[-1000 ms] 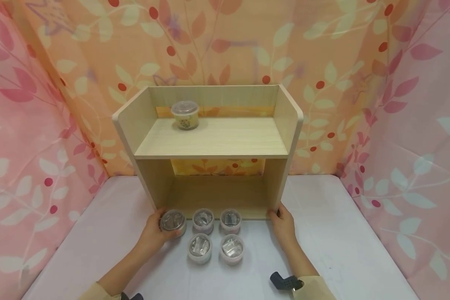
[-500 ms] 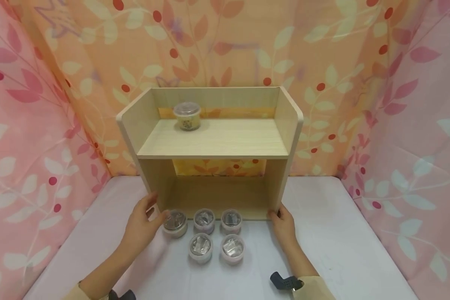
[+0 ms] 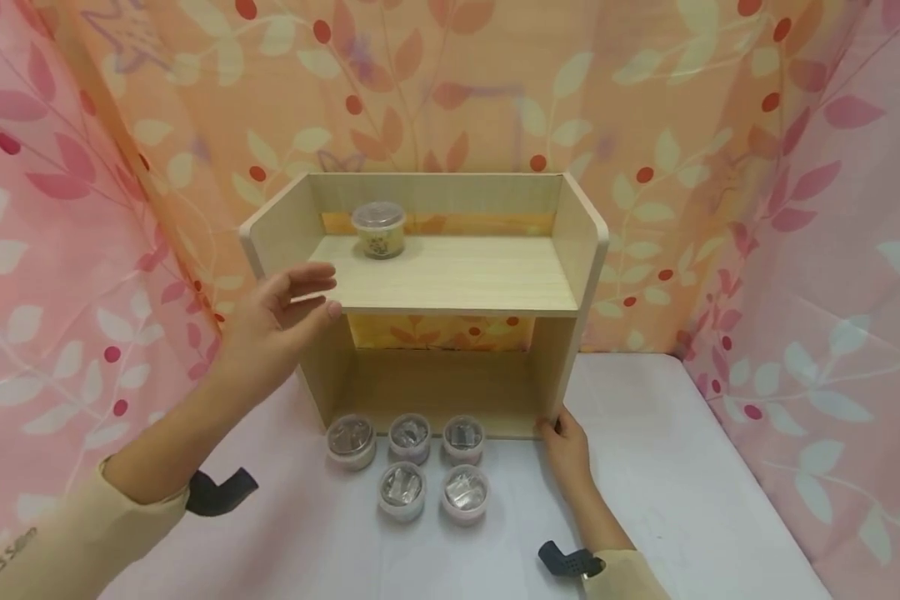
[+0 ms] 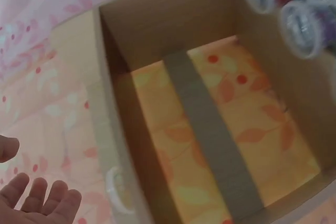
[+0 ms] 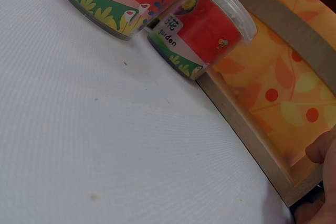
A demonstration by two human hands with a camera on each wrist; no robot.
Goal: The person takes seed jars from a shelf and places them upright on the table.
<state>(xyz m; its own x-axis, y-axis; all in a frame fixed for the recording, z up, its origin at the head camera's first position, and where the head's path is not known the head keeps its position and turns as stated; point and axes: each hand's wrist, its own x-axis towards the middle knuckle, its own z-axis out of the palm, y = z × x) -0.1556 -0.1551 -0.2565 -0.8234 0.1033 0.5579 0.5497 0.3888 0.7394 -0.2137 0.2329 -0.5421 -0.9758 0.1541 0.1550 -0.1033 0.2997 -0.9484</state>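
Observation:
A two-tier pale wooden shelf (image 3: 457, 287) stands upright on the white-covered table. My left hand (image 3: 270, 333) is raised before its left side, fingers loosely bent and apart, holding nothing. In the left wrist view, the fingertips of that hand (image 4: 42, 203) lie away from the wood. My right hand (image 3: 568, 454) grips the bottom front corner of the right side panel; its thumb (image 5: 321, 148) shows on the inner face. One lidded clear tub (image 3: 379, 230) with yellowish contents sits on the upper tier, left of centre.
Several lidded tubs stand in two rows before the shelf, including a back-left tub (image 3: 351, 442) and a front-right tub (image 3: 465, 494). A red printed tub (image 5: 202, 32) stands near the shelf's base. Patterned curtains (image 3: 450, 83) enclose the back and sides.
My left hand has let go of the shelf's lower left corner by the back-left tub and risen to the upper tier's height. The right hand keeps its grip.

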